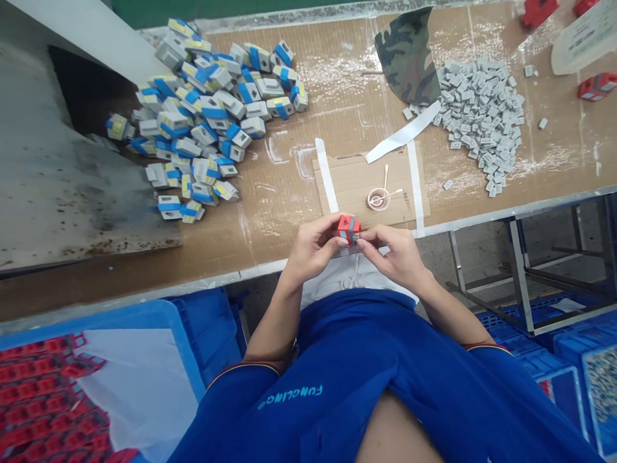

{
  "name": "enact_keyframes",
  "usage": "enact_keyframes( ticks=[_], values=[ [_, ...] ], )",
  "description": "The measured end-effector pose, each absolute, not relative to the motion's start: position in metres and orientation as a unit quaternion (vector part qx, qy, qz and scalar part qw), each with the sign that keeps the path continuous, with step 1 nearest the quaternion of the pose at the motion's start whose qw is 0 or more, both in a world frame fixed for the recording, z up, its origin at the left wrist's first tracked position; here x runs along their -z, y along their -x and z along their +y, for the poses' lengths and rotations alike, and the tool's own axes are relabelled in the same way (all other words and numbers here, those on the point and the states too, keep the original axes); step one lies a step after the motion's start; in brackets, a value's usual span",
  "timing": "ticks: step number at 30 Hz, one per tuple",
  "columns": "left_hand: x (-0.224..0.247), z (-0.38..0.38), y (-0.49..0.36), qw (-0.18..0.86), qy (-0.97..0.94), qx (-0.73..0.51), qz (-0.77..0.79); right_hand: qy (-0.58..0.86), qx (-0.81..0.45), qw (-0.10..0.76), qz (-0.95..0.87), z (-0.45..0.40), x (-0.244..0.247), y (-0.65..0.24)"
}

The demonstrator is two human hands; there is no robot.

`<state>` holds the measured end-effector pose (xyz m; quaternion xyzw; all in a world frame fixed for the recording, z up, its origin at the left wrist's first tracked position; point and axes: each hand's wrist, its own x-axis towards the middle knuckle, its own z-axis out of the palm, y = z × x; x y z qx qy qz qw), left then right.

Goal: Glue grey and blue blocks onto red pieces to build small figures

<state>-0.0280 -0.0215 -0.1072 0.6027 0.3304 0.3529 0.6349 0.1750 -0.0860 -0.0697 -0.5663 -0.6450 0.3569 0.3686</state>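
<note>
Red block (349, 227) near-left of cup (369, 200), gripped by left fingers (333, 245). Right fingers (371, 251) pinching small grey piece (355, 236) at block's side. Probably fitting step; next move calls for steady left hold, careful right push.

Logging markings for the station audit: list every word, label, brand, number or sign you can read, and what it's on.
"FUNGLING": blue shirt, seen upside down, middle letters uncertain; small mark beside it unreadable.
Translucent container, upper right: lettering too blurred to read.
Cardboard sheet: faint print near its right tape, unreadable.
Red block in the hands: no readable text.
</note>
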Motion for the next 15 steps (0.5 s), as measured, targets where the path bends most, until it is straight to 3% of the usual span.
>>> enact_keyframes(
  ticks=[15],
  values=[
    [0.1067,-0.0213,0.0288,0.661,-0.577,-0.365,0.312,0.541,-0.360,0.420,-0.634,-0.0864,0.0711,-0.1677]
  ],
)
